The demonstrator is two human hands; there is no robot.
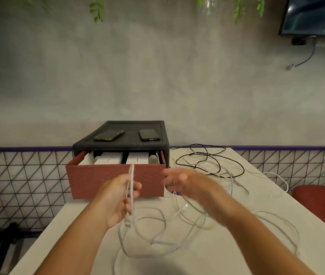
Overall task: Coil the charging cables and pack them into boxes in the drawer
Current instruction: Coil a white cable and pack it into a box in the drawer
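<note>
From my end, the person's left hand (118, 197) is curled round a white charging cable (131, 175), folded into a narrow bundle of a few strands. The top of the bundle sticks up above the fingers, in front of the drawer face. Its lower end drops out of the palm to the white bench (74, 235) and runs into the loose white cables (153, 242) sprawled in wide loops btwn both forearms and off to the right.

The right hand (183, 181) is held up just right of the drawer front, palm down, fingers pointing toward the left hand. It's motion-blurred, so I can't tell whether it has a strand or is just spread. The two hands are near each other but apart.

The red-brown woven-look drawer (98, 181) is pulled out of a black plastic drawer unit (121, 146) at the far end of the bench, against the grey wall. Inside I see white boxes (108, 158) standing side by side, approx. filling the width. What's in them I can't see.

Two dark phones (109, 135) lie flat on top of the unit, apart from each other. A thin black cable (243, 168) lies tangled w/ more white cable on the bench right of the unit.

A dark red chair (320, 207) is at the bench's right edge, and a wall-mounted screen (314, 14) is top right.
</note>
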